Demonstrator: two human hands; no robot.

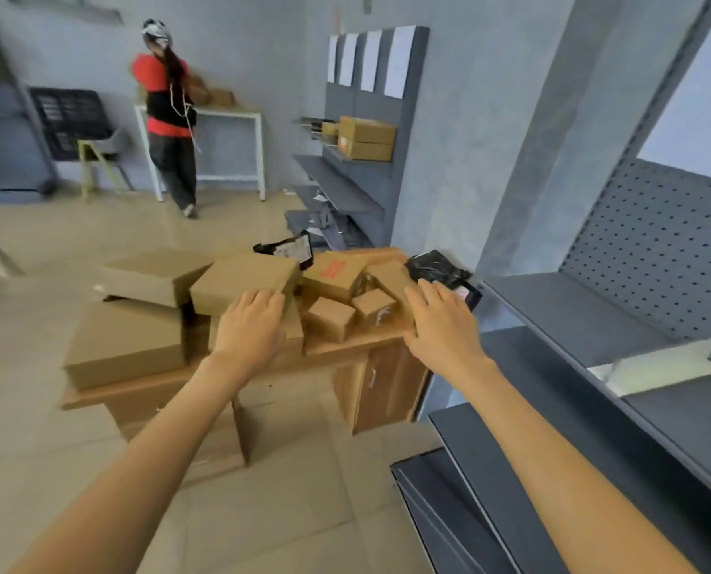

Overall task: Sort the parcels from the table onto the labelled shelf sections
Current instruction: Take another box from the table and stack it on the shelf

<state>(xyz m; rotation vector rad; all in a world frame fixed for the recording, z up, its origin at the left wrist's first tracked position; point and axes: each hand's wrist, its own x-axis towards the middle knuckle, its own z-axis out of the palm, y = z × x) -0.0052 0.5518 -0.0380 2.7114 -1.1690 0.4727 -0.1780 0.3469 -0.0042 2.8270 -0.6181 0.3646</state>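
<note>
Reaching over the table's (345, 350) near edge, both hands are spreading flat: left hand (251, 325) touching a cardboard box (242, 283), right hand (441, 325) holding nothing.

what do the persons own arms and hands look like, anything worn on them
Both forearms are bare as far as the frame shows, with no sleeves in view. The left hand and right hand have no gloves, and no watch, band or ring can be seen on either.

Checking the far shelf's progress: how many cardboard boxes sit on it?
2: a larger box on the far shelf, a smaller box left of it. Others may be hidden.
</note>
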